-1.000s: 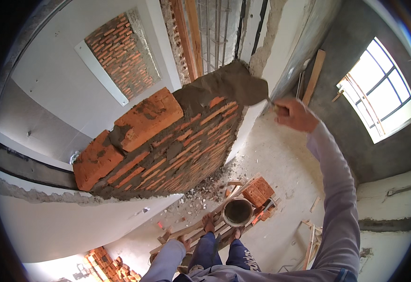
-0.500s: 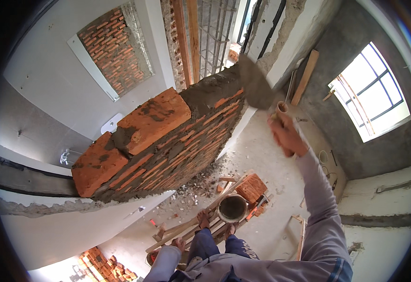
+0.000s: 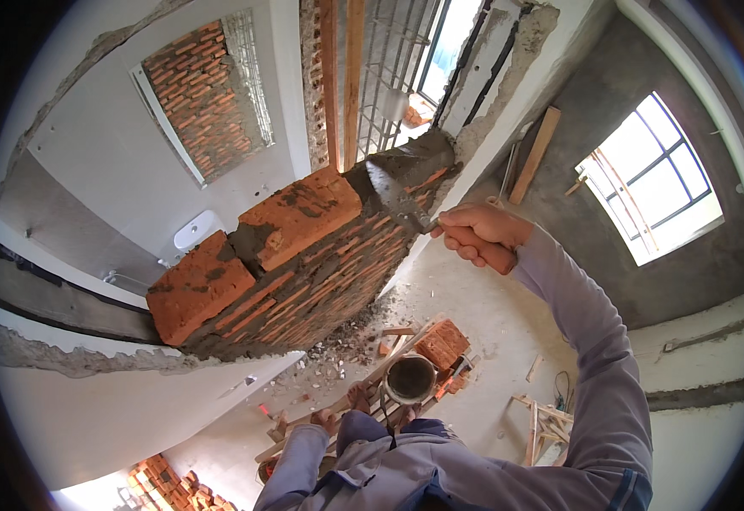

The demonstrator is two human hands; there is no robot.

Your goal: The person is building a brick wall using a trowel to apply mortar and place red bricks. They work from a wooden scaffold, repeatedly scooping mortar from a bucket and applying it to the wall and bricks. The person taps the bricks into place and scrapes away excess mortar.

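Note:
My right hand (image 3: 483, 235) is closed round the handle of a pointed trowel (image 3: 396, 201). The trowel's mortar-smeared blade is tilted at the near edge of a brick wall (image 3: 329, 268), just right of the second laid brick. Two large orange bricks, the left brick (image 3: 200, 288) and the right brick (image 3: 302, 216), rest end to end on the wall with grey mortar between them. Wet mortar (image 3: 427, 152) covers the wall top farther right. Low beside my left knee is my left hand (image 3: 324, 420); its fingers are too small to make out.
Below, a bucket (image 3: 389, 390) of grey mix stands on planks beside a stack of bricks (image 3: 443, 342). Rubble (image 3: 329, 364) lies along the wall's foot. A wooden frame (image 3: 545, 426) is on the floor at right, and a brick heap (image 3: 168, 485) is at lower left.
My right hand has swung left and down with the trowel, from raised beyond the wall's right end to the wall's edge beside the right brick. The view has shifted slightly.

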